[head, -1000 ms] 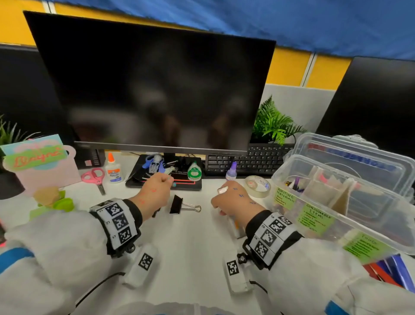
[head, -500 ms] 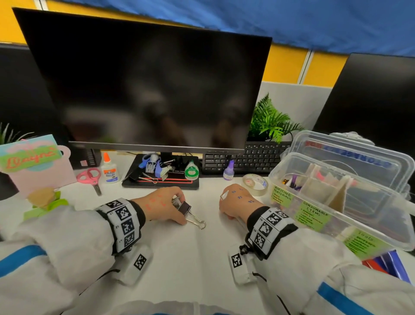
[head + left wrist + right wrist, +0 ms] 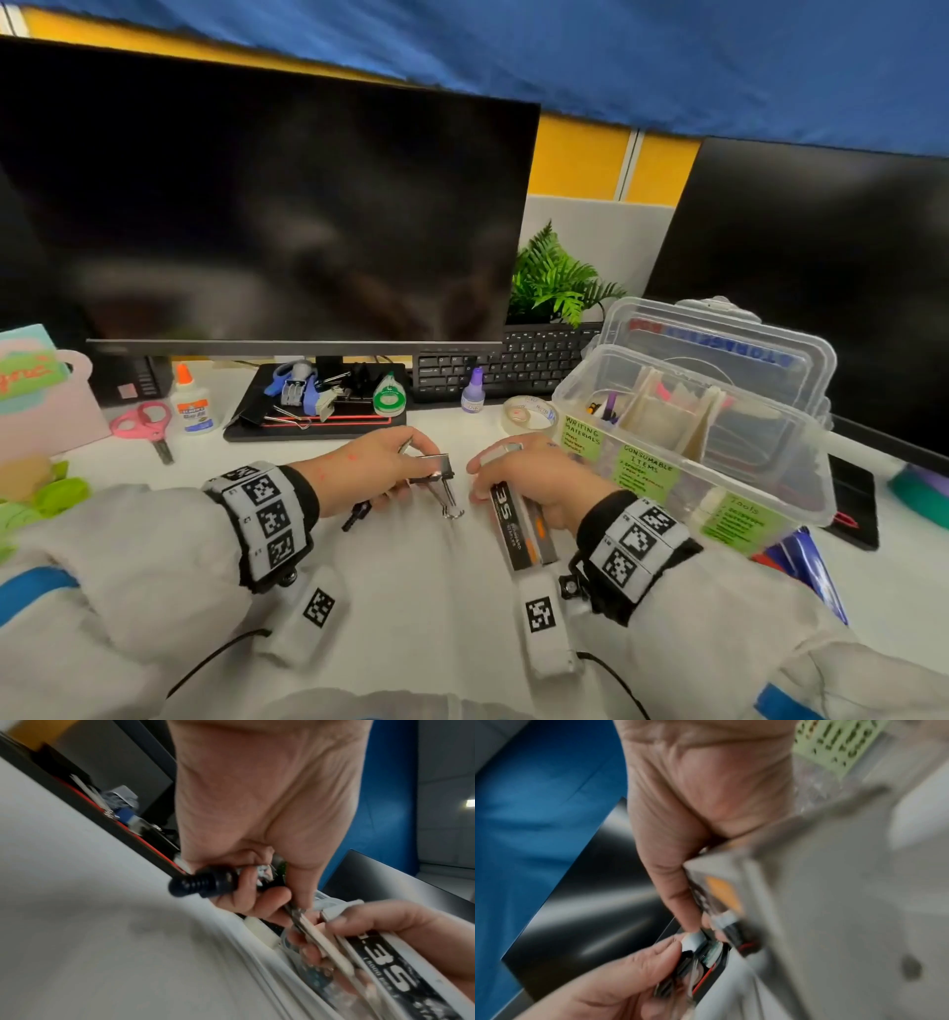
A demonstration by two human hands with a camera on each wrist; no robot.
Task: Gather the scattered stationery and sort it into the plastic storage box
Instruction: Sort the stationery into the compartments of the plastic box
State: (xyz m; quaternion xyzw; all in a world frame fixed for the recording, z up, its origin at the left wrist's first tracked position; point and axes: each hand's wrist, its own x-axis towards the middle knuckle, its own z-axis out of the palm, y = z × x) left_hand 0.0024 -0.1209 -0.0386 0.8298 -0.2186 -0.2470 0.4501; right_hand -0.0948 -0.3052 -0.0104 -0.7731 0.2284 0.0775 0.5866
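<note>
My left hand (image 3: 405, 470) pinches a black binder clip (image 3: 436, 478) by its body, the wire handles pointing down at the desk. The same hand also grips a black ribbed pen-like item (image 3: 357, 514), seen close in the left wrist view (image 3: 203, 883). My right hand (image 3: 493, 478) grips a grey and black staples box (image 3: 518, 524) marked "35", which runs back towards my wrist. The two hands nearly touch. At the right stands the clear plastic storage box (image 3: 688, 478), lid open, with dividers and green labels.
Under the monitor (image 3: 257, 216) a black tray (image 3: 246, 431) holds clips, a stamp and green correction tape (image 3: 388, 395). A glue bottle (image 3: 191, 401), pink scissors (image 3: 141, 424), purple ink bottle (image 3: 473, 393) and tape roll (image 3: 529, 413) stand behind my hands. A keyboard (image 3: 503, 365) is further back.
My left hand took the binder clip off the desk and lifted it. My right hand turned so the staples box shows. Both hands moved closer together.
</note>
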